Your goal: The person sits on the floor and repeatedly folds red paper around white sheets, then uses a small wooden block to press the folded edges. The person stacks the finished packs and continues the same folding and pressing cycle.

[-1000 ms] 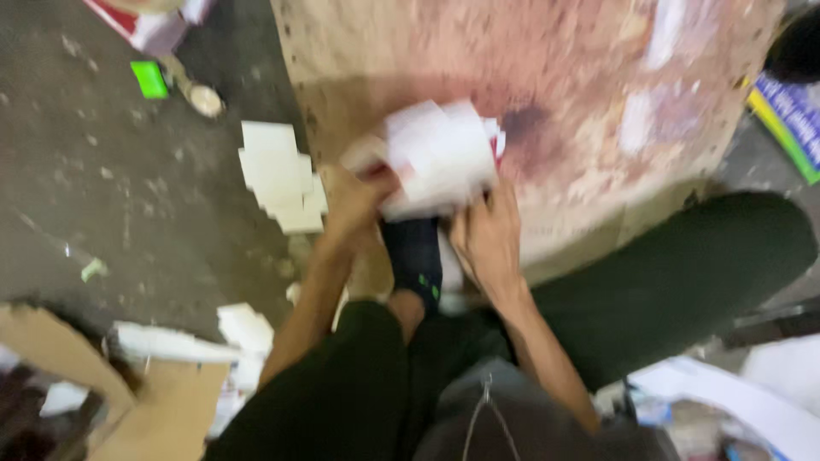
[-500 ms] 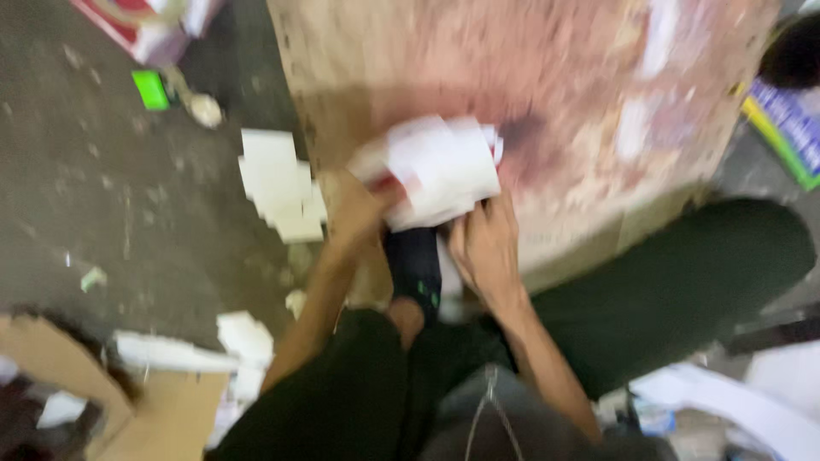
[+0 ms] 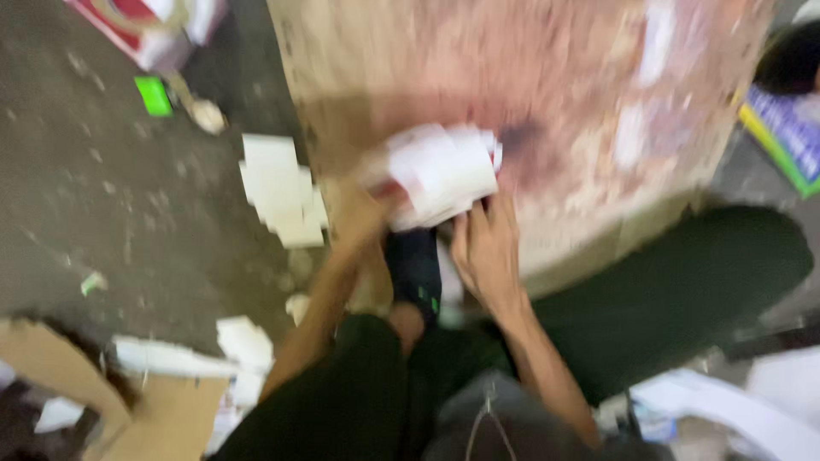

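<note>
Rough workshop floor w/ stained plywood board (image 3: 547, 77) (paper scraps (image 3: 278, 188), cardboard (image 3: 128, 410) about)

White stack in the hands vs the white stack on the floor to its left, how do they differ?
The held stack rests on the stained board, gripped by the left hand and right hand; the floor stack lies untouched on the dark floor. The held stack shows red at its edges; the floor stack looks plain white. Both are blurred, fanned piles of white sheets.

Left hand (image 3: 363, 213) fingers curled, blurred; right hand (image 3: 487, 248) fingers extended; forearms converging.
</note>
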